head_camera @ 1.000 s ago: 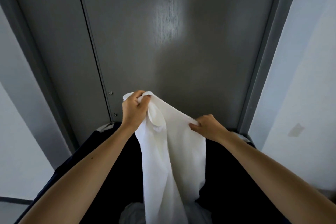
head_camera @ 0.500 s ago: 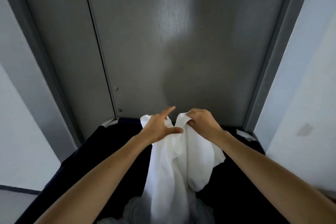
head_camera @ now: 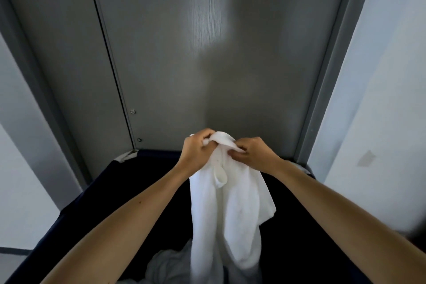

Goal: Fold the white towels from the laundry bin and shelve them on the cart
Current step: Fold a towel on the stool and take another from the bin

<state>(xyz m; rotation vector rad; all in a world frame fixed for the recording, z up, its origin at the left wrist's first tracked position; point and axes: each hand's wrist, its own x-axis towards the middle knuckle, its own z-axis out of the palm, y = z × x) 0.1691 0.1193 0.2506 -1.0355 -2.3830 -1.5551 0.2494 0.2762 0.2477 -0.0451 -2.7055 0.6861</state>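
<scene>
As left hand (head_camera: 198, 152) and right hand (head_camera: 253, 154) pinch its top, the white towel (head_camera: 230, 214) hangs below.

Towel (head_camera: 230, 203) was plain white, no pattern; laundry bin (head_camera: 92, 203) dark navy, near black inside; linen heap (head_camera: 166, 265) in it greyish white; door (head_camera: 207, 71) matte grey, faint vertical wood grain; door frame (head_camera: 328, 76) grey; wall (head_camera: 380, 76) pale bluish white

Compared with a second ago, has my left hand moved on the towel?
Yes. The left hand has shifted right, away from the door's lower screw, and grips the white towel close beside the right hand.
</scene>
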